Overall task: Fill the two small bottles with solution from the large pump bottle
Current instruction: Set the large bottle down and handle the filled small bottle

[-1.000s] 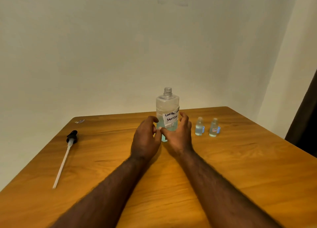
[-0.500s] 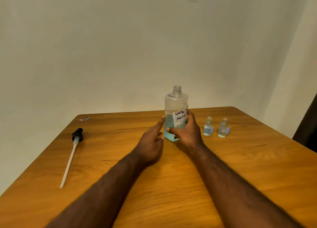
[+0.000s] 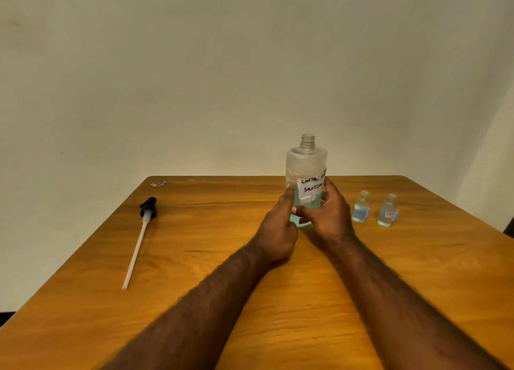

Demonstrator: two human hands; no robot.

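Note:
The large clear bottle stands upright at the table's middle, its threaded neck uncapped, blue liquid low inside, a handwritten white label on its front. My right hand wraps its lower right side. My left hand presses against its lower left side, fingers on the bottle. Two small clear bottles stand uncapped to the right, each with pale liquid inside and a blue cap beside it. The black pump head with its long white tube lies on the table at the left.
The wooden table reaches a plain wall behind and a corner at the right. A small scrap of wrapper lies at the far left corner. A dark object shows at the right edge.
My left hand has moved in from beside the bottle and now touches its lower left side. My right hand stays on the bottle. The view has shifted slightly left.

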